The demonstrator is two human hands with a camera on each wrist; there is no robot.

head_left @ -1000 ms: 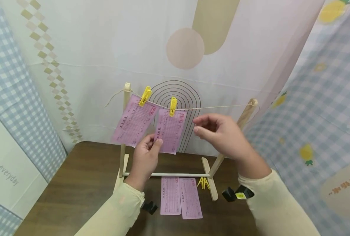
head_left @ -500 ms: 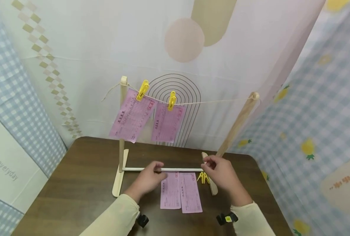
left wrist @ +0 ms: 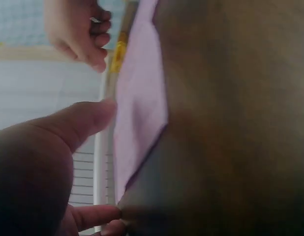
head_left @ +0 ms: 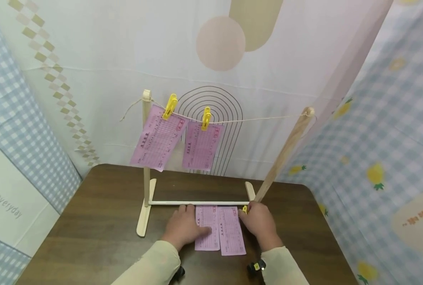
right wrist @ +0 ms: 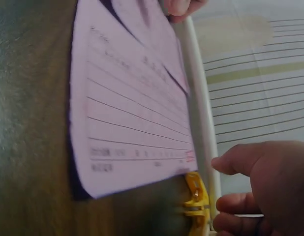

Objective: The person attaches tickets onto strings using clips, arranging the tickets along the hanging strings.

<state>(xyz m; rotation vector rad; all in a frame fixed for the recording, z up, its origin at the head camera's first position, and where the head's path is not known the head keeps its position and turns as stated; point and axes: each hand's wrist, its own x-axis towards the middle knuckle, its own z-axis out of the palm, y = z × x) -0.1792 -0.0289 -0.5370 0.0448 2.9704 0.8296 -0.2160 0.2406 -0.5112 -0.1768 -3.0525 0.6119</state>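
Two pink printed paper slips lie side by side on the table, the left slip slightly overlapping or touching the right slip. My left hand is at the left slip's edge, thumb stretched over the paper and fingers at its far left side. In the left wrist view its thumb and fingers are spread apart. My right hand is beside a yellow clothespin, thumb and fingers apart; contact with it cannot be told. Two more slips, a left one and a right one, hang from the string.
Yellow clothespins, one at left and one nearer the middle, clip the hanging slips. The wooden rack has a left post, a leaning right post and a white crossbar just behind the table slips. Patterned cloth surrounds the brown table.
My left hand has let go of the middle hanging slip and come down to the left table slip. My right hand has dropped from beside the string to the clothespin on the table.
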